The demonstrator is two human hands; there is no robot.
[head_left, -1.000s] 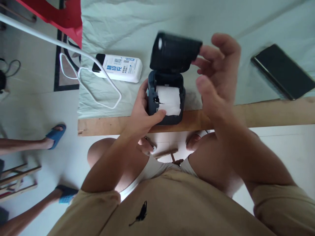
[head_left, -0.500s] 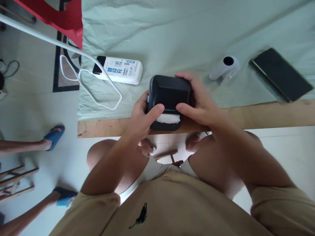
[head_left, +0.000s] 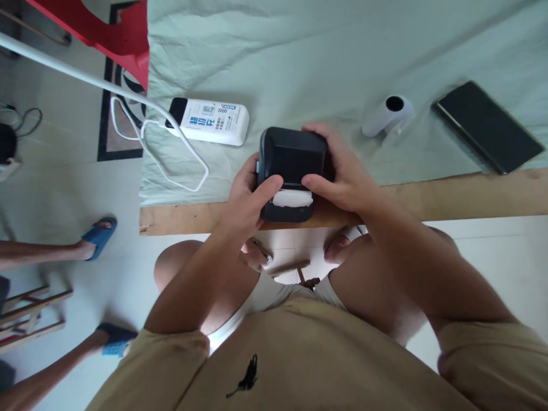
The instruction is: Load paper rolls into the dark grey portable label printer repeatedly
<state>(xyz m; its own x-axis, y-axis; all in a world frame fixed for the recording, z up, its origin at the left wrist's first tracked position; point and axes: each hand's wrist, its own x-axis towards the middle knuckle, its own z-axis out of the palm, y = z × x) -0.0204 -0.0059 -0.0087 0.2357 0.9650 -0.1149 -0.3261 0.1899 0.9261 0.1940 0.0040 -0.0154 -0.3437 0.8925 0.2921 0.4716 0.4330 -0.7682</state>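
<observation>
A black label printer [head_left: 293, 157] with rounded corners is held between my two hands at the table's front edge. White paper [head_left: 293, 198] shows in the slot on its near side. My left hand [head_left: 250, 194] grips the left side, its thumb on the top face near the slot. Around the right side wraps my right hand [head_left: 340, 171], with its thumb also on top above the paper. The fingers beneath are partly hidden. A small light-blue piece shows at the printer's left side by my left fingers.
A white power bank [head_left: 214, 121] with a white cable [head_left: 166, 171] lies to the left. On the right are a small white paper roll [head_left: 387, 117] and a dark phone [head_left: 488, 127]. Another person's slippered foot [head_left: 100, 237] is on the floor at left. A red plastic piece [head_left: 124, 40] stands behind.
The view has shifted slightly. Both hands still hold the printer, with the right hand and its thumb a little further left on it.
</observation>
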